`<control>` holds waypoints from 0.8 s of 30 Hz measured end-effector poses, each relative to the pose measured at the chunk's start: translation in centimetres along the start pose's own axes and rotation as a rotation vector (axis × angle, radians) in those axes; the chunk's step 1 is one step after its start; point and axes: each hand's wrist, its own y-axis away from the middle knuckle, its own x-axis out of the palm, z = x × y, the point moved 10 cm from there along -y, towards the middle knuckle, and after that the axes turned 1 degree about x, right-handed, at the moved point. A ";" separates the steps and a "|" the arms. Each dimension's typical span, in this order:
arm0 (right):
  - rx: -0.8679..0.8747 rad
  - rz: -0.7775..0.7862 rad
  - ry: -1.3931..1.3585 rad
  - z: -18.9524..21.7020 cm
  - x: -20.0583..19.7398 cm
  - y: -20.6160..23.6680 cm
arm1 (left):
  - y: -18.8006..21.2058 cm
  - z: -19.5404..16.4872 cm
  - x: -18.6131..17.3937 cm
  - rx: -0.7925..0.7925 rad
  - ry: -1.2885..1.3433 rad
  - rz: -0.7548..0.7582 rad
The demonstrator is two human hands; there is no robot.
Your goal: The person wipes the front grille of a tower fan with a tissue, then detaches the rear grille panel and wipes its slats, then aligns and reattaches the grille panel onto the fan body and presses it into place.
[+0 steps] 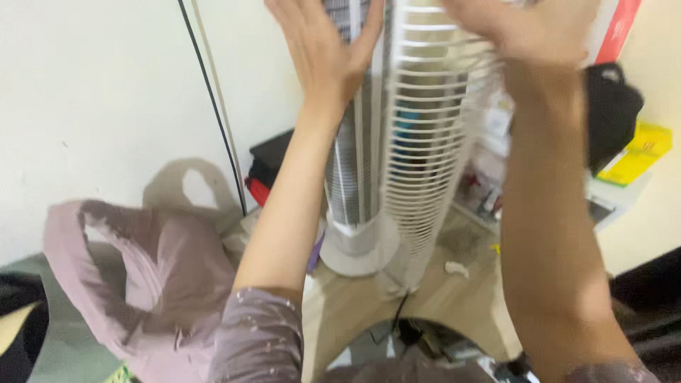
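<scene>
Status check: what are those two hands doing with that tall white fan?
Left hand flat against tower fan. Right hand on detached white grille. Mauve cloth bag beside base.

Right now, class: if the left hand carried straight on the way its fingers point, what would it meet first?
The left hand already lies against the tower fan; its fingers point up along the fan's body and out of frame, so nothing further shows.

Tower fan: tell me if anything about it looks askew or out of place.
The white grille stands away from the tower fan, leaning off to its right rather than seated on the body. The left hand and right hand are up at the top.
</scene>
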 end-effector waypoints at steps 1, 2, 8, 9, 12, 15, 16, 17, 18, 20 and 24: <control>-0.021 -0.047 0.015 0.2 1.1 -1.1 | -0.3 -0.3 -0.7 -0.015 -0.011 -0.036; -0.042 -0.003 0.062 0.5 2.8 -1.9 | -0.6 -0.3 -0.8 -0.046 0.042 -0.001; -0.492 -0.052 0.215 3.9 8.1 -2.8 | -1.2 0.6 0.6 -0.209 0.233 0.187; -0.467 -0.070 0.216 3.1 8.5 -2.9 | -1.2 1.2 0.8 -0.251 0.287 0.211; -0.373 -0.111 0.132 0.1 9.2 -3.2 | -0.9 3.3 1.4 -0.441 0.585 0.220; -0.305 -0.156 0.144 -2.3 9.4 -3.5 | -1.3 3.1 0.4 -0.354 0.463 0.288; -0.320 -0.154 0.179 -2.5 9.5 -3.6 | -1.5 2.7 -0.1 -0.275 0.341 0.320; -0.333 -0.151 0.214 -2.6 9.6 -3.6 | -1.7 2.3 -0.5 -0.212 0.332 0.334; -0.345 -0.146 0.248 -2.6 9.7 -3.7 | -1.9 1.9 -1.1 -0.152 0.323 0.346; -0.375 -0.141 0.194 -2.4 9.5 -4.0 | -2.3 2.0 -1.2 -0.132 0.386 0.389; -0.356 -0.120 0.015 -2.8 9.1 -5.1 | -3.1 2.3 -1.4 -0.060 0.415 0.434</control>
